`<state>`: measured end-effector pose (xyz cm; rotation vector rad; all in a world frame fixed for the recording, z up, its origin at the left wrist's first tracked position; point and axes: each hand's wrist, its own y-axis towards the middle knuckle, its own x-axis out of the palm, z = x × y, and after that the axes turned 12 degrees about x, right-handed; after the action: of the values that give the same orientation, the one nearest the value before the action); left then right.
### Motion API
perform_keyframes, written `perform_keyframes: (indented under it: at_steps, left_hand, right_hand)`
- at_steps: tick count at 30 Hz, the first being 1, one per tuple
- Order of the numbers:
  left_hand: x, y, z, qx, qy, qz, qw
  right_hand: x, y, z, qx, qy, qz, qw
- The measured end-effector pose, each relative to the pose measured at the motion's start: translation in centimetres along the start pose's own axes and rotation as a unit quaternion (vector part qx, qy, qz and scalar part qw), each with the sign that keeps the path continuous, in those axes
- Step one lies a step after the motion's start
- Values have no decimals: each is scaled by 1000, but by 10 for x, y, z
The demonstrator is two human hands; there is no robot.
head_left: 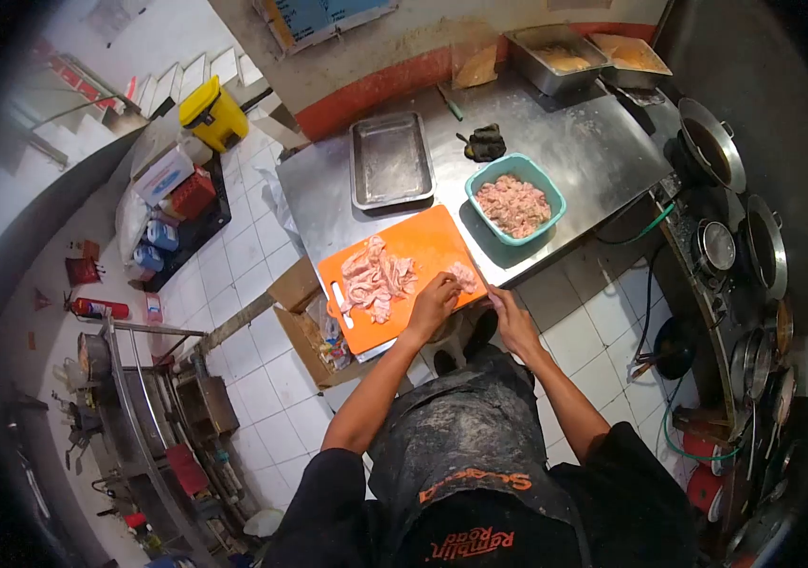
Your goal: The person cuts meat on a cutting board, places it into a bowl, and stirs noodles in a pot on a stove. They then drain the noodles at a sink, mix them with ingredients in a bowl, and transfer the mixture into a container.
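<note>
An orange cutting board (423, 248) lies at the near edge of the steel table. On its left part is a pile of pale pink raw meat (375, 277), which looks like chicken. My left hand (434, 303) is closed, fingers curled down on a small piece of raw meat (463, 277) at the board's right end. Beside that piece, my right hand (514, 327) is wrapped round a knife (482, 282); its thin blade shows almost edge-on and the handle is hidden. Behind the board's right end stands a teal tub (559, 201) filled with chopped raw meat (514, 204).
An oblong metal tray (359, 161) sits behind the board, with a dark crumpled cloth (485, 142) to its right. Metal containers (555, 62) stand at the back. Woks (711, 142) line the right side. Below the board is an open cardboard box (300, 322).
</note>
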<state>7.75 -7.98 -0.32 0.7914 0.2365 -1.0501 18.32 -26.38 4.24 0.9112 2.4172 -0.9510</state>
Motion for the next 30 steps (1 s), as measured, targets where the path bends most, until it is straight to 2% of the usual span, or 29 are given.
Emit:
perform_keyframes:
  at_steps: [1, 2, 4, 5, 6, 8, 9, 10, 12, 13, 14, 16, 17, 18, 19, 20, 22, 23, 24, 26, 27, 28, 30]
  left_hand:
    - [2, 9, -7, -75, -65, -46, 994]
    - [4, 14, -12, -74, -69, -47, 994]
    - [0, 33, -7, 58, 98, -56, 992]
    - [3, 34, -14, 45, 125, -96, 987]
    - [8, 31, -26, 51, 121, -97, 987]
    - [14, 29, -47, 69, 152, -221, 961]
    - [8, 32, -37, 119, 150, -220, 957]
    - [4, 34, -31, 120, 152, -215, 957]
    - [-4, 31, -24, 91, 133, -281, 946]
    - [-8, 28, -23, 130, 141, -253, 948]
    - [-13, 25, -21, 123, 144, -252, 949]
    - [-19, 24, -20, 60, 144, -280, 947]
    - [-15, 20, -28, 56, 148, -277, 948]
    - [-5, 10, -44, -9, 1, -152, 988]
    - [-4, 11, -44, -73, -145, -21, 986]
    - [-5, 12, -45, -77, -142, -21, 987]
    - [-23, 30, -26, -345, -188, 46, 918]
    - [-17, 23, -50, -310, -165, 63, 934]
    - [-19, 32, -47, -309, -161, 63, 935]
    - [-26, 61, -30, -295, -166, 76, 938]
    - [-27, 81, -21, -286, -136, 65, 946]
    - [-27, 102, -12, -286, -133, 68, 946]
    - [-22, 146, 6, -224, -181, 55, 956]
  right_hand:
    - [-5, 3, -1, -1, 0, 5, 1000]
    - [-8, 2, 2, -19, 12, 15, 1000]
    - [-13, -2, 11, -53, 37, 37, 997]
    - [-13, -3, 16, -48, 37, 42, 997]
    - [-12, -3, 22, -52, 59, 65, 995]
    - [-14, -1, 29, -62, 78, 94, 991]
    - [-16, -2, 33, -59, 103, 99, 988]
    - [-14, -1, 39, -55, 127, 100, 985]
    - [-14, 2, 43, -52, 159, 96, 981]
    - [-18, 0, 43, -37, 152, 84, 984]
    - [-20, -1, 42, -22, 145, 72, 987]
    - [-26, -1, 37, -24, 142, 46, 988]
    - [-29, 1, 36, -24, 140, 27, 989]
    - [-32, 5, 37, -28, 140, 23, 989]
    - [-36, 9, 40, -45, 140, 8, 989]
    - [-40, 12, 43, -61, 141, -6, 988]
    - [-56, 9, 44, -53, 147, -22, 988]
    - [-65, 11, 45, -46, 151, -31, 987]
    - [-71, 18, 54, -48, 154, -33, 986]
    - [-81, 29, 75, -111, 172, 2, 979]
    - [-101, 21, 60, -82, 174, -19, 981]
    - [-108, 27, 65, -85, 174, -22, 981]
    - [-124, 41, 79, -117, 165, 6, 979]
